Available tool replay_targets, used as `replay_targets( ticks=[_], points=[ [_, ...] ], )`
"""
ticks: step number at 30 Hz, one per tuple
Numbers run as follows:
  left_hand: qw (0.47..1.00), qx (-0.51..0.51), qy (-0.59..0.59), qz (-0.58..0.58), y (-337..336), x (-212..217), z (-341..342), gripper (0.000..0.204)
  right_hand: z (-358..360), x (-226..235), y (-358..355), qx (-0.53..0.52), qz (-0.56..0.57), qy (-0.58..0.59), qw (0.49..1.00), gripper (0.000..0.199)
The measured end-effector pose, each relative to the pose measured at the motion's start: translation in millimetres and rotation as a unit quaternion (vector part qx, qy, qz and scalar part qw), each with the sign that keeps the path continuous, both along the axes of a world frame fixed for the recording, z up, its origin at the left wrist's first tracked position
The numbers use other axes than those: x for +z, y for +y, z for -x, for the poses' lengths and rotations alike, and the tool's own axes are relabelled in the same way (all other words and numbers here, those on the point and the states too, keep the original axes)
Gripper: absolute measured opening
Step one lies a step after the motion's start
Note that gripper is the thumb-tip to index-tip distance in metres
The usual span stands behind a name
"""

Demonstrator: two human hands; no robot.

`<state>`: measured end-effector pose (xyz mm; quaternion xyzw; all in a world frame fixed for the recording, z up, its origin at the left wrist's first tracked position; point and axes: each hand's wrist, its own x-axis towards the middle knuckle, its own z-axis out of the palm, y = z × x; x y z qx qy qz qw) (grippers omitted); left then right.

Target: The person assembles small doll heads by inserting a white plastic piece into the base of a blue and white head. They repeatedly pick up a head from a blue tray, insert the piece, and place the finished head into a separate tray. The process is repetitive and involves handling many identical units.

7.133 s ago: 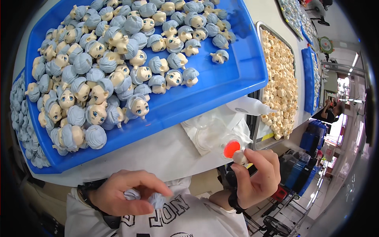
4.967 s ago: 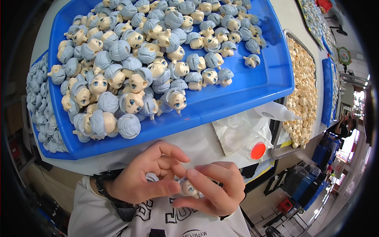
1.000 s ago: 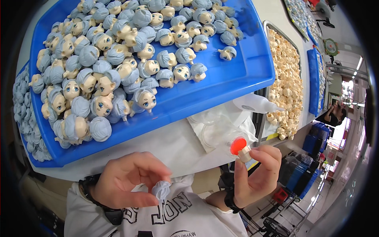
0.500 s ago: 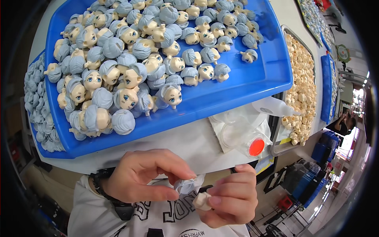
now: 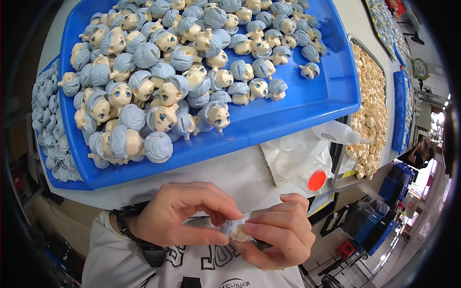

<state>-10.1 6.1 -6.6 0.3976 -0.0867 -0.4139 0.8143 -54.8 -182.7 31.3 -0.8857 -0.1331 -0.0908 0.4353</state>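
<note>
In front of my chest, my left hand (image 5: 185, 216) pinches a small blue-grey doll hair piece (image 5: 230, 224) between thumb and fingers. My right hand (image 5: 283, 233) grips a cream-coloured doll head part (image 5: 238, 234). The two parts meet between my fingertips, and the contact edge is partly covered by the fingers. Beyond my hands lies a large blue tray (image 5: 288, 122) with many doll heads (image 5: 218, 117), cream faces under blue-grey hair, heaped mostly on its left and far side.
A second blue tray (image 5: 72, 184) of loose hair pieces sits at the left. To the right stand a metal tray (image 5: 342, 184) of cream parts, a white squeeze bottle (image 5: 336, 132) and a clear container (image 5: 293, 165) by a red round piece (image 5: 316, 181). A person (image 5: 420, 153) is far right.
My right hand has brought the cream head part up and left against the hair piece, which was apart from it before. The view has shifted slightly.
</note>
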Motion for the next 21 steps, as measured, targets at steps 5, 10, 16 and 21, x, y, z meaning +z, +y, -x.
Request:
replay_targets(
  ticks=[5, 10, 16, 21],
  points=[
    [0.999, -0.005, 0.033, -0.01, -0.2, -0.5, 1.9, 0.037, -2.0, -4.3, -2.7, 0.034, 0.041, -0.041, 0.998, 0.036],
    [0.986, 0.017, 0.165, 0.003, -0.9, 7.0, 5.6, 0.052, -7.1, -4.4, -1.0, 0.06, 0.029, -0.042, 0.997, 0.052],
    [0.983, -0.029, 0.182, 0.004, 1.4, 8.6, -0.3, 0.054, -4.0, -24.0, 12.3, 0.004, 0.043, -0.075, 0.996, 0.043],
    [0.981, -0.07, 0.178, 0.0, -1.8, 10.2, -2.5, 0.048, -6.1, -24.4, 10.8, 0.018, -0.025, -0.061, 0.998, 0.036]
  ],
)
